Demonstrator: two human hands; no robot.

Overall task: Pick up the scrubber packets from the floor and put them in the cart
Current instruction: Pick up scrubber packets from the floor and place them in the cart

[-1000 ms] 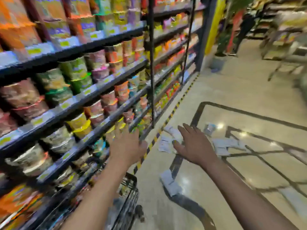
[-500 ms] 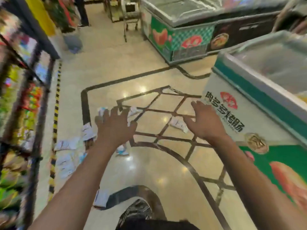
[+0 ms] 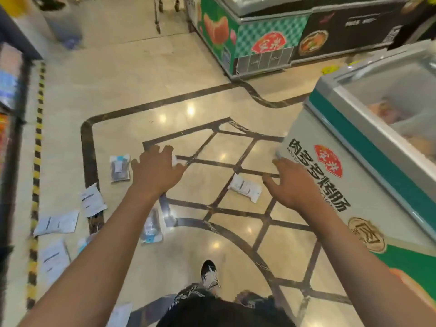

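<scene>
Glossy beige floor (image 3: 132, 74) with dark inlaid lines spreads beneath two bare arms stretched forward, palms down. The left hand (image 3: 155, 172) is spread wide, fingers apart, holding nothing. The right hand (image 3: 292, 185) is likewise wide with its fingers loosely curled, and it too holds nothing.

Scrubber packets lie scattered on the floor, none of them touched by either hand. Just to the left of the left hand lies a packet with a dark pad (image 3: 119, 167) showing through its clear front. A white corner of another packet (image 3: 175, 160) peeps out past the fingers of the left hand (most of it is hidden behind that hand). Between the two hands, nearer the right one, a white packet (image 3: 245, 188) lies face down across a dark line. Below the left forearm lies a blue-edged packet (image 3: 151, 226), partly covered by the arm. Further left of the left arm sit three more white packets: one tilted (image 3: 92, 199), one flat beside it (image 3: 56, 223), and one nearer the viewer (image 3: 54, 259). Another white piece (image 3: 120, 315) shows at the bottom edge, under the left arm.

Beyond the right hand stands a chest freezer (image 3: 368, 147) with a glass lid and printed white side. A second freezer (image 3: 250, 36) with green panels stands well ahead of both hands. Yellow-and-black floor tape (image 3: 37, 161) runs along the shelving far to the left. A patterned shoe (image 3: 208, 274) stands on the floor between the two arms.
</scene>
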